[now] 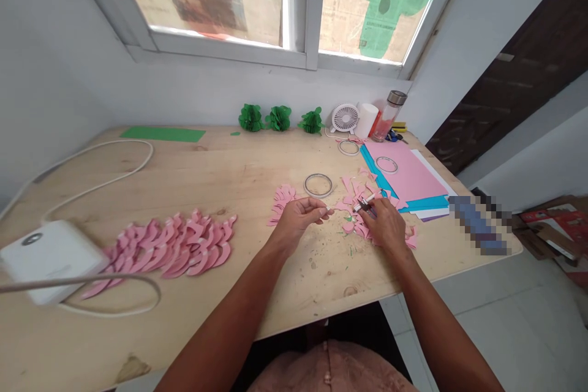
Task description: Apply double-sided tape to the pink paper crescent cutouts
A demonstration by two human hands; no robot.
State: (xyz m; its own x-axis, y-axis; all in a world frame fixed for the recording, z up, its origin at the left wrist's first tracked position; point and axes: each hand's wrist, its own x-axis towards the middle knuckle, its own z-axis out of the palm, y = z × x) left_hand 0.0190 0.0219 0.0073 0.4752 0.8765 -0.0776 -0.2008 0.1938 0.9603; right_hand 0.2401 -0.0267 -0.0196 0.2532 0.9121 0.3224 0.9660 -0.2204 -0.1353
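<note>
My left hand is above the middle of the table, thumb and fingertips pinched together. A tiny pale bit shows at its fingertips, too small to name. My right hand is closed around a small dark and silver tool that looks like a pair of scissors, mostly hidden by the fingers. Pink paper scraps lie under and around it. Just behind my left hand is a small group of curved pink paper pieces. A roll of tape lies flat beyond my hands.
Overlapping pink paper petals lie at left, beside a white box with a cable. Three green paper balls, a small fan and a glass bottle line the back. Coloured sheets are stacked at right.
</note>
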